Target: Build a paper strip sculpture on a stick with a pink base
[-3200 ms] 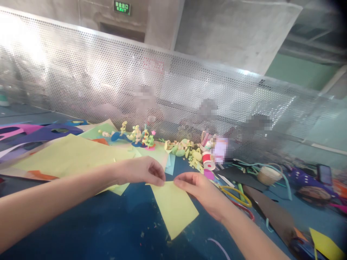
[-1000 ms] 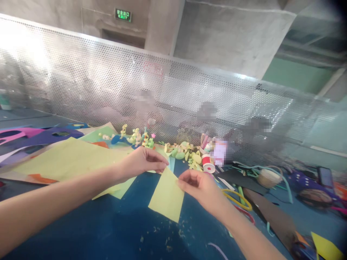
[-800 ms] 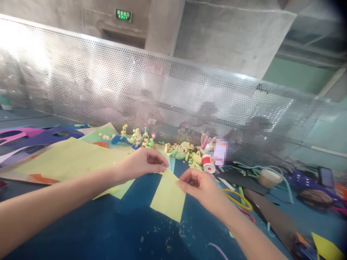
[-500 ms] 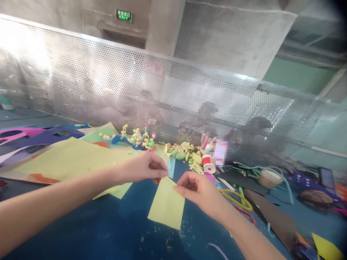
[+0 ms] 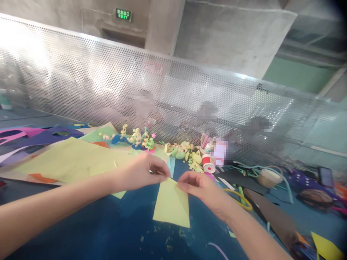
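Observation:
Both hands pinch the top of one small yellow paper sheet (image 5: 171, 206) above the blue table (image 5: 108, 231). My left hand (image 5: 143, 172) grips the sheet's upper left corner with thumb and fingers. My right hand (image 5: 202, 189) grips the upper right corner close beside it. The sheet hangs down from the two hands, its lower edge near the table, and a faint diagonal crease runs across it.
Large yellow sheets (image 5: 67, 159) and purple cut-outs (image 5: 40, 135) lie at the left. Small paper figures (image 5: 141, 139), yellow scraps (image 5: 187, 153), a red-and-white roll (image 5: 208, 162), yellow scissors handles (image 5: 241, 200) and a wicker bowl (image 5: 267, 177) crowd the back and right. A perforated metal screen (image 5: 162, 94) stands behind.
The hands have drawn closer together at the sheet's top. The sheet has turned from a wide slanted piece to a narrower one that hangs below the fingers.

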`<action>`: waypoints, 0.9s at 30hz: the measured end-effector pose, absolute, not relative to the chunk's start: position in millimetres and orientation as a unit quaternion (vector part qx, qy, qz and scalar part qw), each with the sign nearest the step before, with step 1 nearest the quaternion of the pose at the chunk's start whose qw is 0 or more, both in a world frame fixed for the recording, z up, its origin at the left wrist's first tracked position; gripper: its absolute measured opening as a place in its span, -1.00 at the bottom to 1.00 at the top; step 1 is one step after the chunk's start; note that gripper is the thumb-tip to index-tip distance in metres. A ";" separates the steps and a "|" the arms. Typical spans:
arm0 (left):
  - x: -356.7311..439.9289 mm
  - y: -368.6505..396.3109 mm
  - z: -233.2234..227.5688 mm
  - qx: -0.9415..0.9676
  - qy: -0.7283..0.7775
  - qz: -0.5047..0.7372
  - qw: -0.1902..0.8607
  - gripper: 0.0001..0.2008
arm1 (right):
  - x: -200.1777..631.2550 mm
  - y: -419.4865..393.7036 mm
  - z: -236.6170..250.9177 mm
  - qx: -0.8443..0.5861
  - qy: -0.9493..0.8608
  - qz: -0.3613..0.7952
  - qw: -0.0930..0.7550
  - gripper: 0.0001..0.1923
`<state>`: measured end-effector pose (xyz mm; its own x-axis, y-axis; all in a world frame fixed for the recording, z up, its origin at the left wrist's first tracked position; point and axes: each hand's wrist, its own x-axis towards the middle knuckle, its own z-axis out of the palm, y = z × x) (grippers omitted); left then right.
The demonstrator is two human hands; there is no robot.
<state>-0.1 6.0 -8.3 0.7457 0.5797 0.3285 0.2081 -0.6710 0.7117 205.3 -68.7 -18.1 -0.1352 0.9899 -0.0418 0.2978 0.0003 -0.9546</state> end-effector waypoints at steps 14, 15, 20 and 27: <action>2.7 5.1 -13.4 0.872 0.236 0.222 0.366 -0.85 | 203.9 -71.2 -17.3 -0.539 -0.658 0.391 0.351 -0.83; 2.4 3.8 -12.9 0.876 0.233 0.231 0.353 -0.86 | 203.8 -71.0 -17.0 -0.543 -0.652 0.395 0.353 -0.83; 2.5 -5.5 -10.7 0.897 0.225 0.286 0.250 -0.87 | 206.3 -71.0 -13.6 -0.554 -0.632 0.411 0.355 -0.81; 5.3 5.1 -11.0 0.857 0.220 0.301 0.357 -0.86 | 211.7 -72.9 -8.4 -0.536 -0.634 0.405 0.382 -0.83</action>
<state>5.3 5.1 -11.0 0.7222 0.5921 0.3574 0.1629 -0.6479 0.7441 211.7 -72.9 -8.4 -0.1332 0.9898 0.0505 0.3703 0.0970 -0.9238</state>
